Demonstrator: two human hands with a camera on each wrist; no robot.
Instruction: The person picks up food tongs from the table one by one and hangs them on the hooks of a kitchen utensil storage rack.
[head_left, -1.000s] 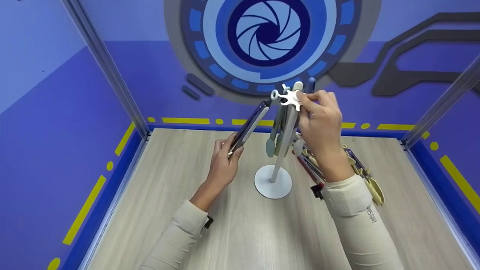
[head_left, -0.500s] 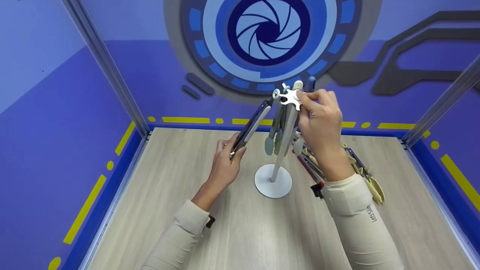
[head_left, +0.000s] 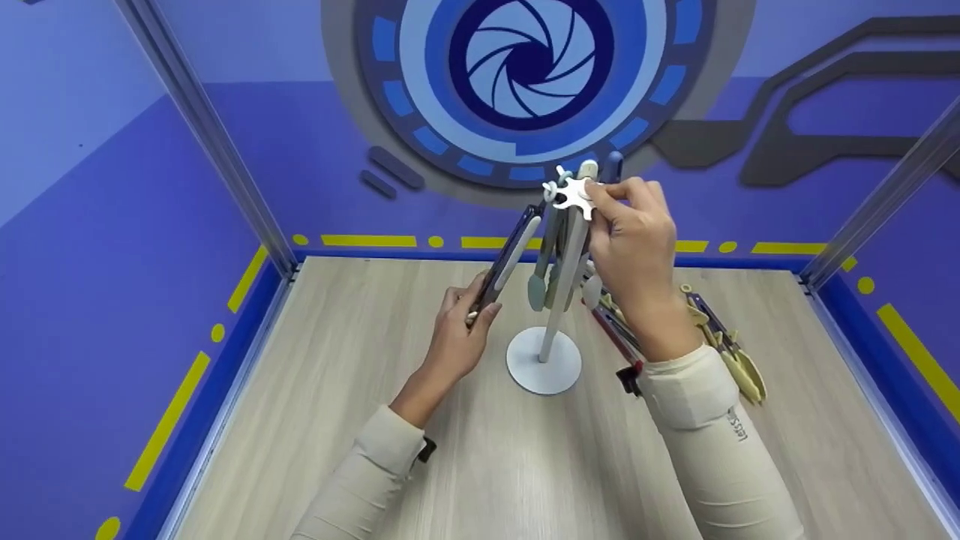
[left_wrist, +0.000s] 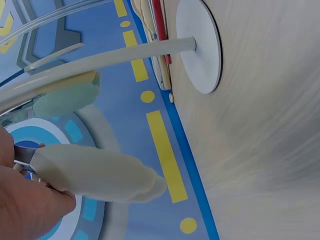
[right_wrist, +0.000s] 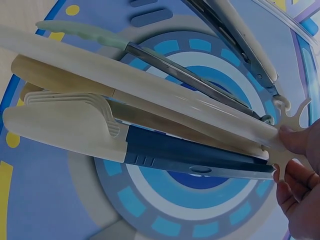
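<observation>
1. Two hands busy at the stand (head_left: 562, 289): left hand (head_left: 460, 334) grips the dark tongs (head_left: 508, 255) near their pale tips (left_wrist: 95, 172); right hand (head_left: 636, 236) pinches the hook top (head_left: 574, 196).
2. Dark tongs: left of stand, slanting, ring end up at the hook top, low end in left hand, off the bench (head_left: 525, 472).
3. Ring (head_left: 552, 196): at hook top's left side, looks threaded on. Can't tell if fully seated.
4. Also hanging on stand: green tongs (right_wrist: 180, 75) just left of and behind the pole; blue tool (right_wrist: 195, 160) to its right, mostly hidden by right hand in head view.
5. Right of stand, on bench: red tool (head_left: 621, 339), yellow tools (head_left: 742, 371), partly behind right arm.
6. Risk: ring slips off and tongs drop, likely if left hand lets go with the ring only half on.
7. Risk: stand tips left. Small base (head_left: 544, 379), weight up high; a hard pull on the tongs or a loose right-hand pinch could do it.
8. Risk: dark tongs swing into green tongs and jog them loose. Cause: tight spacing, sudden release.
</observation>
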